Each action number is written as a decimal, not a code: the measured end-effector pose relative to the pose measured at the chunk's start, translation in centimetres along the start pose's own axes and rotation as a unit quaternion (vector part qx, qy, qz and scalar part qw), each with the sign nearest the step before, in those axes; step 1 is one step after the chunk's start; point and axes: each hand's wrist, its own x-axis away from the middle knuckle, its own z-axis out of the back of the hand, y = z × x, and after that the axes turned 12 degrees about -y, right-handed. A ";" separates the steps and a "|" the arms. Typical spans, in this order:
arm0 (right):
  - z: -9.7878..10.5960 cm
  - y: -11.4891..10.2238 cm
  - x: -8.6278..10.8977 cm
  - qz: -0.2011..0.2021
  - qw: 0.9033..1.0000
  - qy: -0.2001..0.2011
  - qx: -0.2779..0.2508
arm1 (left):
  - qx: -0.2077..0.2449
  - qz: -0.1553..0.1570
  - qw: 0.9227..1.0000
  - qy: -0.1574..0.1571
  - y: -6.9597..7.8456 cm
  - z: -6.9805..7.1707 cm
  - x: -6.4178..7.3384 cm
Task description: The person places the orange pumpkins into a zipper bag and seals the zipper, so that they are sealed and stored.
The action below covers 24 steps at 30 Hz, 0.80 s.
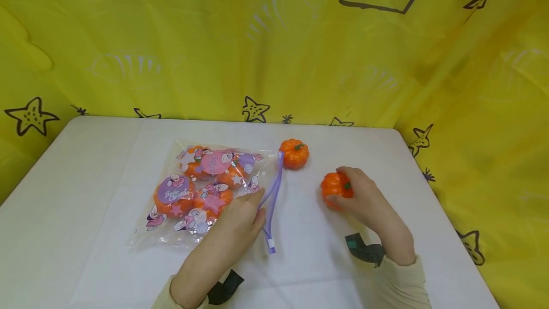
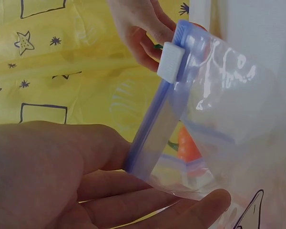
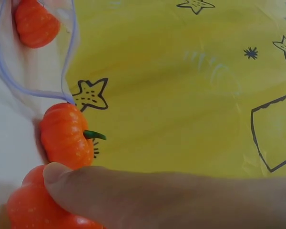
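A clear zip bag (image 1: pixel 165 225) with pink and purple cartoon prints lies on the table, several orange toy pumpkins inside it. My left hand (image 1: pixel 242 216) pinches the upper edge of its mouth beside the purple zip strip (image 2: pixel 150 124), and the mouth gapes. A white slider (image 2: pixel 171 62) sits at one end of the strip. My right hand (image 1: pixel 364 197) grips an orange toy pumpkin (image 1: pixel 332 186) with a green stem, thumb and fingers on opposite sides. Another toy pumpkin (image 1: pixel 294 154) stands by the far corner of the bag mouth.
The white table (image 1: pixel 107 156) carries all of this. A yellow curtain (image 1: pixel 206 61) with drawn stars and shells hangs behind the table and along its right side. Dark straps (image 1: pixel 364 250) show near both wrists.
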 end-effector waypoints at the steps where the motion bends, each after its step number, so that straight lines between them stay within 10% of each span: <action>1: -0.1 -0.1 -0.1 0.001 1.000 -0.001 0.001 | 0.000 0.000 1.000 -0.001 0.0 0.0 0.0; 24: -1.4 -0.8 -0.8 0.056 0.998 0.008 0.031 | 0.009 0.014 1.000 -0.011 0.1 0.0 0.0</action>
